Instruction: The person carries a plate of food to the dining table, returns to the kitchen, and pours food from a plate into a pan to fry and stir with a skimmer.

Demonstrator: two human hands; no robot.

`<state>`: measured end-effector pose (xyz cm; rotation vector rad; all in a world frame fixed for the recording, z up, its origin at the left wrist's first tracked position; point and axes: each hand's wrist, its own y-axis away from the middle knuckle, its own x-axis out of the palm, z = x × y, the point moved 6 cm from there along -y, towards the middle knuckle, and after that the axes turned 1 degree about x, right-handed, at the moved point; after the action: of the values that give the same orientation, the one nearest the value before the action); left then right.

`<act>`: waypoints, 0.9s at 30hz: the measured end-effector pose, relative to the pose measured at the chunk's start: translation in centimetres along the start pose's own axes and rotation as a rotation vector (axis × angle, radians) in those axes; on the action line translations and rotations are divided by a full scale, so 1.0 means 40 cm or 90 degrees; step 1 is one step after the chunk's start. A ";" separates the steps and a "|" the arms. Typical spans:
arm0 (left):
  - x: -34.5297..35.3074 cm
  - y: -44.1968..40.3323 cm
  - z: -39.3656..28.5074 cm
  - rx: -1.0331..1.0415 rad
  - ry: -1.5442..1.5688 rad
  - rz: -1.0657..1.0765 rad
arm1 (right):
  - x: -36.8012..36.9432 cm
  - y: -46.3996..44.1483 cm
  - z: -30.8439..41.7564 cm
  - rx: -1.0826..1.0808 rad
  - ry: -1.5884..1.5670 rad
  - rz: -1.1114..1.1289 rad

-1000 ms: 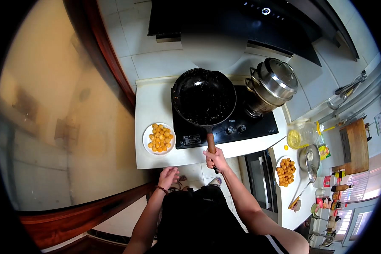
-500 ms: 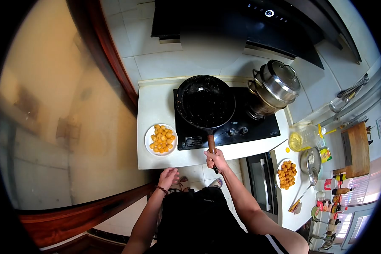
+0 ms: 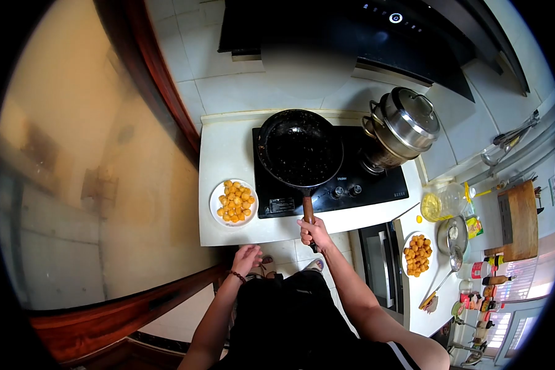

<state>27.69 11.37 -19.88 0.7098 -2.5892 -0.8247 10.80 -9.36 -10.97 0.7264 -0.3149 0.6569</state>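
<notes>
A black wok (image 3: 300, 148) sits over the left side of the black stove (image 3: 376, 188), its wooden handle pointing toward me. My right hand (image 3: 315, 234) is wrapped round that handle near its end. My left hand (image 3: 246, 259) hangs in front of the counter edge with nothing in it, its fingers loosely bent and apart. A white plate (image 3: 216, 213) of round golden pieces (image 3: 235, 201) rests on the counter left of the stove. The inside of the wok is dark and shiny, with small specks.
A steel pot (image 3: 407, 126) with a glass lid stands on the stove's right. On the right counter are a plate of browned balls (image 3: 418, 254), a metal bowl (image 3: 452, 234), a skimmer (image 3: 455, 260) and an oil jug (image 3: 444, 202). The range hood (image 3: 351, 43) hangs above.
Compared with a second ago, the wok sits slightly lower in view, with its handle still in my right hand. The whole view has shifted slightly. My left hand has hardly moved.
</notes>
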 end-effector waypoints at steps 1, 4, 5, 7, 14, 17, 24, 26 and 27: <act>0.005 -0.003 0.001 0.000 -0.002 0.003 | -0.002 -0.002 0.005 -0.002 -0.001 -0.003; 0.020 -0.003 0.003 -0.004 -0.001 0.013 | -0.016 -0.009 0.011 -0.008 0.042 -0.020; 0.028 -0.006 0.002 -0.015 -0.013 0.017 | -0.024 -0.017 0.019 -0.017 0.055 -0.005; 0.035 0.003 0.013 -0.033 -0.027 0.023 | -0.026 -0.017 0.020 -0.016 0.074 0.001; 0.098 -0.021 0.069 -0.059 -0.013 0.090 | 0.009 -0.016 0.007 0.050 0.034 0.012; 0.160 -0.010 0.078 -0.099 -0.039 0.132 | 0.004 -0.003 -0.009 0.050 0.052 0.030; 0.452 -0.003 0.128 -0.275 -0.023 0.271 | -0.232 0.164 -0.027 -0.260 0.314 -0.313; 0.639 0.097 0.148 -0.384 0.053 0.352 | -0.265 0.363 -0.016 -0.407 0.473 -0.357; 0.755 0.061 0.142 -0.369 0.002 0.382 | -0.306 0.439 0.014 -0.580 0.636 -0.398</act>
<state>-0.50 -0.96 -18.05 -0.2198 -2.1748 -1.2485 -9.96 -5.32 -7.48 -0.4199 0.5174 0.1606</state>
